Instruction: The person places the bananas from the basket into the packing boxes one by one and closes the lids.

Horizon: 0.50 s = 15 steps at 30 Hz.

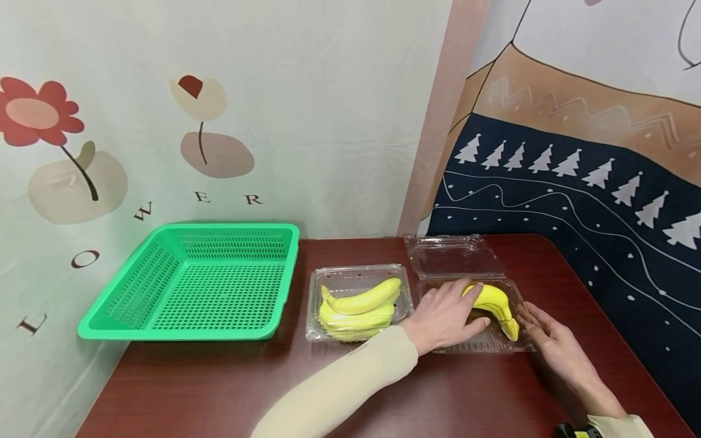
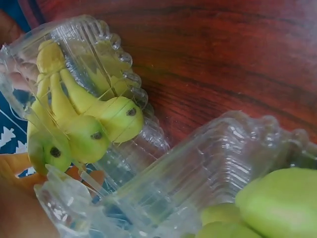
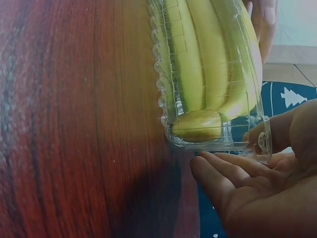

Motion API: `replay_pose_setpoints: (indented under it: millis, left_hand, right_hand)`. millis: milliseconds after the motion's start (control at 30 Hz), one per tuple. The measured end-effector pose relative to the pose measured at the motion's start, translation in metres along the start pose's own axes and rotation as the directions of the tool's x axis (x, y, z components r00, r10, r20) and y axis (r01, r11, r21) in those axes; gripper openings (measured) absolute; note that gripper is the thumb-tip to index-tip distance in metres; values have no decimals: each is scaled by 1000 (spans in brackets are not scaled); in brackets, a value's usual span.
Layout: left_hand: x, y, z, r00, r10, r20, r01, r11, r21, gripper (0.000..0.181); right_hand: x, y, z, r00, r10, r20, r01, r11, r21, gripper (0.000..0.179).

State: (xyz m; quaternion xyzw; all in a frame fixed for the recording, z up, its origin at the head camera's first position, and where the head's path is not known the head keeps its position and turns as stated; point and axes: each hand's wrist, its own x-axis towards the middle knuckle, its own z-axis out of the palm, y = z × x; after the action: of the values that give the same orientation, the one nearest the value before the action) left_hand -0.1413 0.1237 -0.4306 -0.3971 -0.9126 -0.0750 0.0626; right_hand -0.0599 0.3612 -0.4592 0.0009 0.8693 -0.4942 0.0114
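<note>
A yellow banana bunch (image 1: pixel 491 299) lies in the right-hand clear plastic container (image 1: pixel 493 345), whose hinged lid (image 1: pixel 454 255) is folded back toward the wall. My left hand (image 1: pixel 446 313) reaches over the container's left side, fingers extended at the bunch's left end and thumb spread apart. At the right end my right hand (image 1: pixel 555 340) pinches the container's rim. In the right wrist view its thumb shows through the plastic and its fingers (image 3: pixel 233 173) lie along the outside wall. Dark-tipped banana ends (image 2: pixel 94 134) show through the wall in the left wrist view.
Left of my left hand stands a second clear container (image 1: pixel 313 304) with yellow bananas (image 1: pixel 358 307) inside. Farther left, a green perforated basket (image 1: pixel 188 334) sits by the wall. The dark red wooden table (image 1: pixel 219 389) meets patterned cloth at the back and right.
</note>
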Motion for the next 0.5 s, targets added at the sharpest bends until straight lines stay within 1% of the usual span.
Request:
replay_pose_setpoints:
  millis: [200, 367, 500]
  left_hand:
    - [-7, 2, -1, 999, 30, 38, -29, 999, -28, 76]
    - [-9, 3, 0, 998, 36, 45, -35, 999, -28, 77]
    - [-10, 1, -1, 998, 20, 55, -16, 998, -65, 76]
  right_hand:
    - [1, 0, -2, 1000, -4, 10, 4, 999, -32, 56]
    - [3, -2, -5, 998, 47, 29, -45, 997, -62, 60]
    - [6, -9, -10, 995, 101, 25, -97, 986, -139, 64]
